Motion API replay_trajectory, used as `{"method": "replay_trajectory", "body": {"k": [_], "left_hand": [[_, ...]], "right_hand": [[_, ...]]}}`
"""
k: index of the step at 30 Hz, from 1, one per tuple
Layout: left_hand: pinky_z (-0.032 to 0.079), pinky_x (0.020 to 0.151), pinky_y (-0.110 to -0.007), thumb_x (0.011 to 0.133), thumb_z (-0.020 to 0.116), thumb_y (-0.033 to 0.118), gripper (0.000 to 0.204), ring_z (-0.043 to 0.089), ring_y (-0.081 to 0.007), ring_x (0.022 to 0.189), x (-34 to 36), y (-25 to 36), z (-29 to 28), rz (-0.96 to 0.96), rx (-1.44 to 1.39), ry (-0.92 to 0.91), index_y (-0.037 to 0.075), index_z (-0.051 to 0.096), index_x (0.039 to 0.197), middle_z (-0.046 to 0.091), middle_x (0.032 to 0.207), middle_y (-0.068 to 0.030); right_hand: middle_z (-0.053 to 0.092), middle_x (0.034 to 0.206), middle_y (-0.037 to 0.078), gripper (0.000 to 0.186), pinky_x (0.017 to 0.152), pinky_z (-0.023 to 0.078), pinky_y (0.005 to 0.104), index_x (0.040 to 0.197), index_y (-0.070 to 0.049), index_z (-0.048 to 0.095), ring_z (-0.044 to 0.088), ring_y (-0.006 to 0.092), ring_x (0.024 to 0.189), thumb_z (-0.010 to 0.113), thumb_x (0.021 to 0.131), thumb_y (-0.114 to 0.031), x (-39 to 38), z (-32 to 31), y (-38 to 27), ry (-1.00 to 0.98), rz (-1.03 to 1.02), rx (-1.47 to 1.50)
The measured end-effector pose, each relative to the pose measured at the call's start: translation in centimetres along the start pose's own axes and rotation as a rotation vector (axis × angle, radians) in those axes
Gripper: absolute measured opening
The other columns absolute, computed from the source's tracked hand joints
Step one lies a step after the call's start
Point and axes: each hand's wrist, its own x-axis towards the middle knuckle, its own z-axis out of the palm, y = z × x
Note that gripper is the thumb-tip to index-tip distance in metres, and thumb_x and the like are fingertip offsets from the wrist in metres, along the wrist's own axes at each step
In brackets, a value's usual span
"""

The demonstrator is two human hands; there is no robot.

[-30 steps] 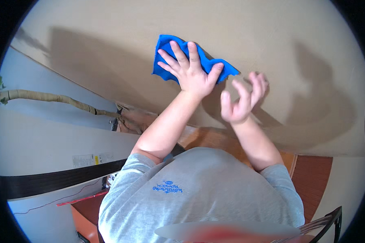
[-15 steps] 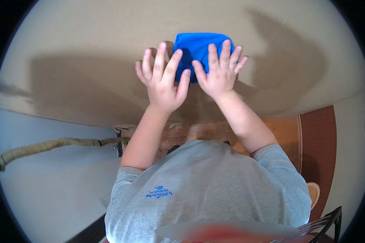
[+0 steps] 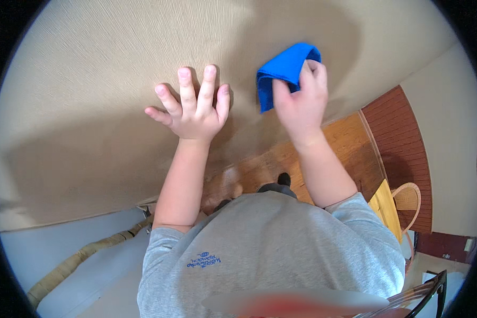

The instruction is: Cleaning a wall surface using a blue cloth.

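A folded blue cloth (image 3: 285, 67) hangs from my right hand (image 3: 303, 103), its fingers curled round the right edge and the thumb under the fold. The cloth is up against a beige textured wall (image 3: 116, 47), though I cannot tell whether it touches. To its left, my left hand (image 3: 197, 108) has its fingers spread wide, the fingertips at the wall, and holds nothing. Both forearms reach up from the grey shirt sleeves. The right fingertips are partly hidden by the cloth.
Below the wall lies a brown wooden floor (image 3: 273, 159), with my dark-shod foot (image 3: 284, 179) on it. A wrapped tan pipe (image 3: 85, 257) runs along the lower left. At the right stand a yellow wooden table (image 3: 385, 209) and a chair (image 3: 408, 199), near reddish-brown panelling (image 3: 400, 122).
My right hand has gone from lying flat on the cloth to gripping it, folding it over. My left hand has moved left, away from the cloth. The view has turned.
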Motion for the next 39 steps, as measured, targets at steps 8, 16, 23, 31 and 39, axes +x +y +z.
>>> {"method": "replay_trajectory", "body": {"k": [8,16,23,31,39], "left_hand": [[-0.007,0.114,-0.054,0.087,0.051,0.046,0.055,0.009,-0.0395,0.144,-0.1,0.2,-1.5,-0.004,-0.072,-0.034,0.020,0.052,0.136,0.026,0.154,-0.0127],[-0.011,0.112,-0.054,0.089,0.052,0.041,0.055,0.004,-0.0393,0.145,1.1,0.8,-1.5,0.011,-0.078,-0.081,0.013,0.050,0.136,0.026,0.153,-0.0167],[-0.023,0.106,-0.053,0.088,0.056,0.032,0.062,-0.008,-0.0384,0.145,5.0,3.1,-1.5,-0.088,-0.335,-0.214,0.006,0.041,0.142,0.016,0.156,-0.0188],[-0.015,0.111,-0.051,0.092,0.044,0.040,0.064,-0.005,-0.0407,0.144,5.4,5.7,-1.0,-0.029,-0.032,-0.085,0.007,0.033,0.146,0.013,0.156,-0.0206],[-0.010,0.112,-0.056,0.092,0.041,0.045,0.062,0.003,-0.0440,0.143,5.8,6.2,-0.5,-0.065,-0.029,0.011,0.015,0.036,0.146,0.020,0.155,-0.0168]], "right_hand": [[0.025,0.142,0.032,0.068,0.102,0.018,0.0666,0.135,-0.017,0.040,0.021,0.0549,0.130,0.071,0.079,-0.041,-0.7,4.8,4.1,0.387,-0.189,-0.011],[0.022,0.149,0.028,0.075,0.103,0.008,0.0693,0.139,-0.010,0.039,0.014,0.0566,0.135,0.051,0.085,-0.061,1.2,6.1,5.2,0.431,-0.223,-0.118],[0.025,0.149,0.027,0.075,0.103,0.011,0.0682,0.141,-0.011,0.040,0.020,0.0567,0.132,0.046,0.087,-0.062,-0.3,7.4,6.4,0.357,-0.267,-0.097],[0.021,0.151,0.027,0.083,0.104,0.015,0.0653,0.146,-0.008,0.033,0.017,0.0540,0.135,0.042,0.087,-0.066,6.6,1.7,6.9,0.397,-0.413,-0.136],[0.021,0.155,0.017,0.075,0.106,0.011,0.0621,0.146,-0.024,0.035,0.018,0.0500,0.136,0.047,0.085,-0.066,-2.9,6.0,13.3,0.286,-0.491,-0.102]]}}
